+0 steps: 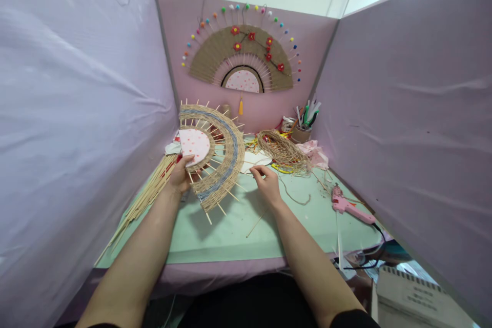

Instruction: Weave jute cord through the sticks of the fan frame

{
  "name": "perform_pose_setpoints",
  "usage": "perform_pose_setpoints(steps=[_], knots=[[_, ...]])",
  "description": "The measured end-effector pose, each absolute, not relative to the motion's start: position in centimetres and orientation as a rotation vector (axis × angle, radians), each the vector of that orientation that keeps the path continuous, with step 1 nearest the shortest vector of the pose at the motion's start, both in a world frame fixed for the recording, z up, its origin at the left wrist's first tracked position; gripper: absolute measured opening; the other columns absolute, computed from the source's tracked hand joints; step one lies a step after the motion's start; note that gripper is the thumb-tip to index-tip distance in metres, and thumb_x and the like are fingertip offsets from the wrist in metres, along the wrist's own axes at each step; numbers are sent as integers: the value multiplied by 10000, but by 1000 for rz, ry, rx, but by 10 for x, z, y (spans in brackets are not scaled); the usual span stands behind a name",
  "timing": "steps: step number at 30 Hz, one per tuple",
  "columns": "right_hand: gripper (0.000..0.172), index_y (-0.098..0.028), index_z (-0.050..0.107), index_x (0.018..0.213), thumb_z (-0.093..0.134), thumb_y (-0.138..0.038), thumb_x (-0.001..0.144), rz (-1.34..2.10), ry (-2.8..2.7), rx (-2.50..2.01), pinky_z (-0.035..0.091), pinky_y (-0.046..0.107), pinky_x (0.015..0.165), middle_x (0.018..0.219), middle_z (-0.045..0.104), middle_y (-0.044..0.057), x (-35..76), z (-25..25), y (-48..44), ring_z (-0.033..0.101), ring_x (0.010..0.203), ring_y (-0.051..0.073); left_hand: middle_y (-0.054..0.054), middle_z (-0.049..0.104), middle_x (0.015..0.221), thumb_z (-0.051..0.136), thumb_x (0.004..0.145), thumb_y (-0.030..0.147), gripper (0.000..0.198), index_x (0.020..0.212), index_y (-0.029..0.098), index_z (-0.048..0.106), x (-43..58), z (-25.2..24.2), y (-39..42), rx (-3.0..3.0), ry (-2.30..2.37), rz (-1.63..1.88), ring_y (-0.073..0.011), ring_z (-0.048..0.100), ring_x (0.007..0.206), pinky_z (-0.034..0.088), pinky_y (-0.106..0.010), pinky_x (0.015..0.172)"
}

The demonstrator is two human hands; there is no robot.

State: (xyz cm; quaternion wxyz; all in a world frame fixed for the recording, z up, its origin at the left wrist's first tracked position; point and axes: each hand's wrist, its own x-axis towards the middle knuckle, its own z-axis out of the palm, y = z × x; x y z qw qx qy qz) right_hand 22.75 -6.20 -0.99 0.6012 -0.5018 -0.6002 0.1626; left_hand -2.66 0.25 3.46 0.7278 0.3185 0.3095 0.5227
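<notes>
My left hand (180,173) grips a half-round woven fan (229,151) by its polka-dot centre, thumb on the front face. Thin sticks fan out through its twine weave, which has a blue-grey band. The fan stands tilted above the table. Just off its right rim, my right hand (266,182) is closed in a pinch on what appears to be a thin strand of twine. A loose twine end (255,224) shows below that hand.
A twine coil (282,149) lies behind my right hand. Bamboo sticks (148,192) lie at left; a pink glue gun (349,206) rests at right. A tool cup (302,133) stands at the back. A finished fan (215,54) hangs on the back panel, between side panels.
</notes>
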Motion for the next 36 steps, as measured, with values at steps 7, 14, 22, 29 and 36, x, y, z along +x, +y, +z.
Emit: perform_pose_setpoints(steps=[7, 14, 22, 29, 36], knots=[[222, -179, 617, 762, 569, -377, 850, 169, -1369, -1156, 415, 271, 661, 700, 610, 23, 236, -11, -61, 517, 644, 145, -115, 719, 753, 517, 791, 158, 439, 1223, 83, 534, -29, 30, 6, 739, 702, 1148, -167, 650, 523, 465, -168, 356], [216, -180, 617, 797, 534, -372, 849, 348, -1290, -1130, 413, 259, 648, 699, 600, 13, 238, -7, -61, 533, 660, 149, -157, 718, 783, 487, 806, 186, 470, 1256, 53, 516, -34, 33, 4, 754, 681, 1044, -140, 604, 446, 433, -166, 324], [247, -185, 630, 742, 507, -365, 857, 566, -1460, -1119, 388, 244, 601, 621, 557, -6, 231, -8, -61, 486, 593, 133, -177, 719, 837, 425, 827, 189, 495, 1301, 58, 477, -36, 40, -1, 656, 608, 1030, -112, 575, 411, 434, -146, 328], [261, -183, 611, 671, 487, -312, 861, 615, -1601, -1141, 381, 236, 621, 659, 582, 1, 223, -9, -65, 502, 610, 125, -176, 724, 786, 411, 851, 150, 547, 1379, 14, 370, -32, 40, -5, 729, 663, 1022, -176, 657, 509, 498, -180, 375], [258, -179, 621, 688, 480, -329, 843, 535, -1448, -1179, 377, 237, 584, 580, 543, -9, 229, -10, -60, 480, 572, 134, -208, 719, 933, 436, 843, 170, 596, 1420, 62, 333, -35, 35, -2, 787, 649, 984, -232, 701, 635, 480, -190, 344]])
